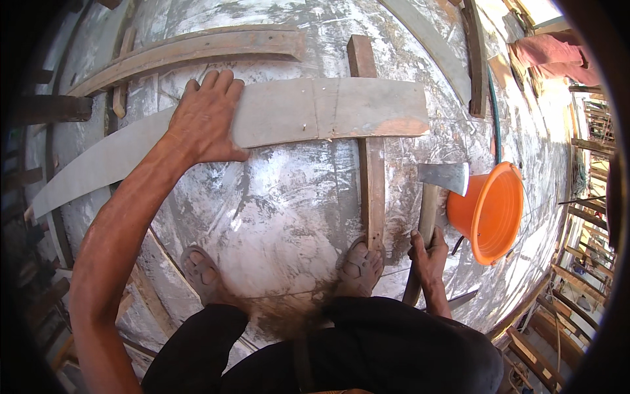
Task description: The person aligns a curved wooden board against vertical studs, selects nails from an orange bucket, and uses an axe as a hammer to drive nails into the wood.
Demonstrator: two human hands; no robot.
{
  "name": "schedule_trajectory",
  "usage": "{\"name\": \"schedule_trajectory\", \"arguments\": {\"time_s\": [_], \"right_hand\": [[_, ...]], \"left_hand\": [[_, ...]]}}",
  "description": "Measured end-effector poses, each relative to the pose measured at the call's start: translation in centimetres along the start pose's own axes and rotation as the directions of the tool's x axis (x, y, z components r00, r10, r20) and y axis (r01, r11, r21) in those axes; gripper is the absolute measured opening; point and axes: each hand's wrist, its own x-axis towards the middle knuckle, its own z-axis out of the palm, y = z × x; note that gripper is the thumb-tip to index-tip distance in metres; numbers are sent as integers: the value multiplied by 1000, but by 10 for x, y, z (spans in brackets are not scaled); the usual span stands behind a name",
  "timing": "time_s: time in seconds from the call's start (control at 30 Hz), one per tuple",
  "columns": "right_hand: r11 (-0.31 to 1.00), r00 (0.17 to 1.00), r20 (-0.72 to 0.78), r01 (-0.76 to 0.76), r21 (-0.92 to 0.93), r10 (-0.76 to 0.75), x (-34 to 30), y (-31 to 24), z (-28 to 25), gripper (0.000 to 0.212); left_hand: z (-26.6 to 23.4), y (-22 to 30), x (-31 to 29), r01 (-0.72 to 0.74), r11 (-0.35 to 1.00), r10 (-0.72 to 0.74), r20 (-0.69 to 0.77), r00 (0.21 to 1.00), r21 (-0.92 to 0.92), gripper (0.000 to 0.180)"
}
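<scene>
A long grey plank point(275, 108) lies crosswise in front of me, with a nail standing up from its face and a seam line across it. My left hand point(209, 118) presses on the plank with its fingers spread. Under the plank's right part runs a wooden batten point(371, 190) that reaches back to my right foot. My right hand point(430, 256) is wrapped round the wooden handle of an axe point(444, 176), holding it upright beside the batten. The axe's metal head is above the hand, its bright edge toward the right.
An orange bucket point(497, 213) lies tipped beside the axe head. Beyond the plank rests a thick timber beam point(197, 49). A saw-like blade point(462, 299) pokes out by my right leg. At the upper right a person in reddish clothing point(554, 56) is partly visible, near stacked timber point(584, 256).
</scene>
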Motion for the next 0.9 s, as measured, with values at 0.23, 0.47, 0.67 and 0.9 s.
{"name": "schedule_trajectory", "arguments": {"time_s": [0.23, 0.47, 0.67, 0.9], "right_hand": [[668, 802, -86, 427, -609, -591, 16, -2, 19, 62], [820, 861, 202, 506, -266, -466, 26, -57, 79, 87], [875, 867, 158, 483, -33, -473, 29, -45, 103, 83], [866, 852, 169, 499, 31, -496, 32, -64, 124, 83]], "left_hand": [[-3, -2, 6, -13, 1000, 13, 14, 1000, -26, 100], [-13, 9, 10, -51, 999, 49, -114, 992, -12, 102], [-26, 32, 37, -87, 996, 81, -146, 986, -34, 98], [1, 78, 72, -139, 990, 132, -181, 975, -27, 100]]}}
